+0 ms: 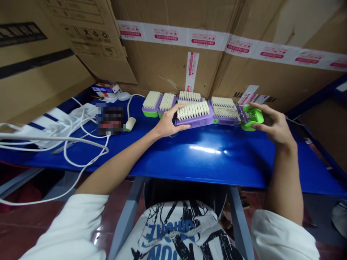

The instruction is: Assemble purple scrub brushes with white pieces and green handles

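Note:
In my left hand (167, 122) is a purple brush (193, 117), held by its left end with thumb and fingers, its white bristles (193, 110) facing up. My right hand (277, 124) is closed around a bright green curved piece (253, 117) with purple on its left side, at the right end of the row of brushes. Whether that piece is joined to the purple brush (226, 112) beside it, I cannot tell. Behind my left hand stand more purple brushes, bristles up, among them one with a green base (151, 104).
Tall cardboard (168, 61) closes off the back of the blue table (208, 151). On the left lie white cables (78, 144), a blurred-out dark device (111, 121), a small white and green object (130, 124), a white mouse-like object (123, 96) and a small box (106, 88).

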The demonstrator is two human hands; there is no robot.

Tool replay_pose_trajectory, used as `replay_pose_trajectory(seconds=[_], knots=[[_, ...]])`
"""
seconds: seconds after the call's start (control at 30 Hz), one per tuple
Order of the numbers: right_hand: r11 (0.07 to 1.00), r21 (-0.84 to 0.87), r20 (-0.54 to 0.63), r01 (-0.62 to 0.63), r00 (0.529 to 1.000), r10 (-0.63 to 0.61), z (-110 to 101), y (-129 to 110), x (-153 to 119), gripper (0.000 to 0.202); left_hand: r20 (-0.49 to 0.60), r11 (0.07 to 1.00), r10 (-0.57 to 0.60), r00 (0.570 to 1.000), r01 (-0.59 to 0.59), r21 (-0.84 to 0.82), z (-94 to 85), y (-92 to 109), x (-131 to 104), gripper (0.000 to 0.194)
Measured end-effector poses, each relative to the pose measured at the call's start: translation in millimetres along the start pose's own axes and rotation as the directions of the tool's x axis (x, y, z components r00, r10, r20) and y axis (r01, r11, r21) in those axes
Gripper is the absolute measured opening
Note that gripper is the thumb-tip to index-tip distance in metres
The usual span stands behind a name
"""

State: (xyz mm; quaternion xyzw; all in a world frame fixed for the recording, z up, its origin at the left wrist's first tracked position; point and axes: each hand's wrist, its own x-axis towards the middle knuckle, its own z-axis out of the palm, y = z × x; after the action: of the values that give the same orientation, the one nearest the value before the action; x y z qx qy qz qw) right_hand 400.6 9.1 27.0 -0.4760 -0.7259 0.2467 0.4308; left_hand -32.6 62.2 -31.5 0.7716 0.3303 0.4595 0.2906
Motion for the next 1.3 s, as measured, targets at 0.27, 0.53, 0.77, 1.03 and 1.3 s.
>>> replay_pose_trajectory(seconds=[0.27,0.53,0.77,1.03,1.3], knots=[[0.998,-0.043,0.177,0.053,0.983,-0.044,43,4,7,0.077,0.044,0.999,0.039,0.998,-0.039,0.004,3.1,3,-2,0.082],[0.984,0.148,0.172,0.101,0.977,-0.127,99,-4,2,0.073,0.116,0.994,0.11,0.987,-0.108,-0.021,3.9,9,-3,0.078],[0.96,0.274,0.108,0.048,0.991,-0.081,121,-6,0,0.088,0.083,0.989,0.097,0.992,-0.086,-0.122,8.3,22,-6,0.075],[0.956,0.288,-0.072,0.059,0.997,-0.04,131,-20,-4,0.093,-0.019,0.982,0.099,0.995,-0.1,-0.161,17.9,31,-10,0.08],[0.93,0.351,-0.119,0.107,0.99,-0.069,131,-15,-1,0.091,-0.054,0.961,0.258,0.965,-0.262,-0.089,19.3,16,-7,0.081]])
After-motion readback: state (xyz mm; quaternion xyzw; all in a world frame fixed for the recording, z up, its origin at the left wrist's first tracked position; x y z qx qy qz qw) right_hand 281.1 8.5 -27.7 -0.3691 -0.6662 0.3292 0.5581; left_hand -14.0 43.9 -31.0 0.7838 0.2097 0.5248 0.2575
